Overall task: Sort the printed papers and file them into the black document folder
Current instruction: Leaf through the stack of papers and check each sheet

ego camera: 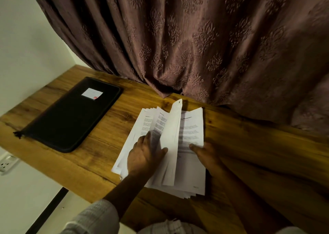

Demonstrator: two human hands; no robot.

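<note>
Both hands on the printed papers (191, 127), a little apart. Left hand (144, 155) laid flat with fingers spread over the fanned left-hand sheets, thumb against a raised sheet (173, 135) standing on edge between the two piles. Right hand (206, 153) at the right-hand pile's edge, thumb on the top page; blurred, so impossible to tell whether gripping or merely resting.

Legible on that top page: a bold heading ending in "Documentation", with lines of body text below, too small to read. Short bold headings on the left-hand sheets, also too small to make out.

To the left of the hands and well apart from them, the black document folder (71, 114), zipped closed and lying flat, with a white label (92, 93) carrying a small red mark and no readable writing. A zip pull (17, 134) at its near-left corner.

Beneath it all, a wooden table (249, 144) with strong grain and knots. Behind, a brown curtain (195, 38) embossed with a floral motif, brushing the table's far edge. At left, a white wall (26, 38) and a wall socket (7, 162) below table level. Along the bottom edge, a light checked sleeve (94, 216).
</note>
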